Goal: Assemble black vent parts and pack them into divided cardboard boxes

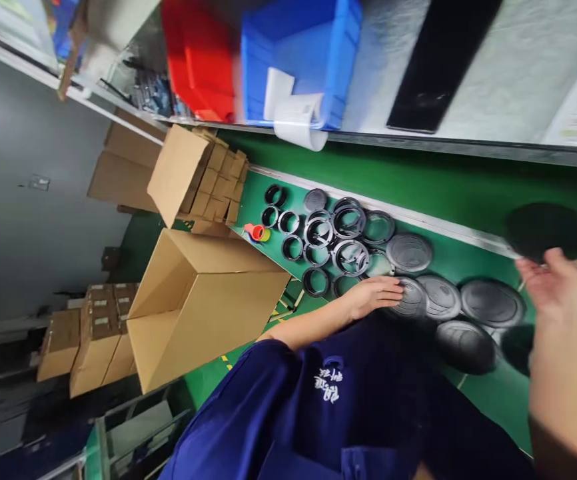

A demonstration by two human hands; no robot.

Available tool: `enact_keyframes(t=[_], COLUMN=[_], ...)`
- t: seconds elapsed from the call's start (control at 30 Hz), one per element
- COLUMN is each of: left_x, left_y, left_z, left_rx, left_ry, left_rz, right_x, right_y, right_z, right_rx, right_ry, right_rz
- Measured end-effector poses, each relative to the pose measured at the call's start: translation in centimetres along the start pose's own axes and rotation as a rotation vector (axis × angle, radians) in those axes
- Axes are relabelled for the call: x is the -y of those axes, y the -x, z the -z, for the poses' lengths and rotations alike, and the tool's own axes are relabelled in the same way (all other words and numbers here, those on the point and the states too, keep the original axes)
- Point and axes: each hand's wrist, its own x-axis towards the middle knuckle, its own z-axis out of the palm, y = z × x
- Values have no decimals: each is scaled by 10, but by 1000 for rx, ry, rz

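The right hand (563, 320) is blurred and cut off by the right edge. Whether its fingers (531, 269) hold the smeared dark round shape (546, 230) above them cannot be told. The left hand (373, 297) covers part of a grey disc (415, 301) near the front edge of the desk (498, 400), and a blue garment (308, 400) hides that edge. The red bin (198, 60) and blue bin (303, 47) are cropped at the top. The print on the paper (298, 110) is too small to read.

Green table (418, 180), black rings (318, 233), grey discs (408, 252), blue bin (343, 60), red bin (193, 60)
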Motion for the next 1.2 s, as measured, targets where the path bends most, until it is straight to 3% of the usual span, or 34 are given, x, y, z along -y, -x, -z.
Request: enact_keyframes(t=[0.07, 0.17, 0.23, 0.3, 0.37, 0.43, 0.5, 0.57, 0.73, 0.9, 1.07, 1.13, 1.2], left_x=[-10, -37, -55, -69, -76, -78, -79, -80, -94, -118, -142, -147, -151], left_y=[5, 22, 39, 57, 74, 88, 98, 106, 122, 134, 136, 132, 125], left_z=[5, 19, 36, 58, 84, 108, 130, 151, 212, 273, 307, 317, 326], left_rx=[82, 149, 148, 105, 78, 90, 134, 166, 156, 139, 199, 211, 202], left_ry=[145, 326, 391, 427, 450, 489, 537, 574, 521, 464, 536, 574, 619], left_rz=[-98, -237, -359, -460, -486, -494, -500, -485, -307, -206, -243, -256, -272], right_x=[2, 13, 20, 26, 32, 39, 43, 42, 21, 7, 13, 12, 7], right_y=[71, 174, 221, 245, 254, 257, 263, 271, 294, 313, 324, 325, 326], right_z=[-48, -122, -165, -197, -220, -239, -258, -280, -341, -400, -441, -450, -454], right_rx=[299, 648, 794, 841, 788, 747, 815, 961, 1194, 1342, 1351, 1347, 1433], right_ry=[-23, 4, 60, 227, 453, 623, 700, 755, 869, 831, 823, 833, 847], right_rz=[-226, -375, -408, -303, -6, 385, 689, 839, 906, 774, 559, 589, 743])
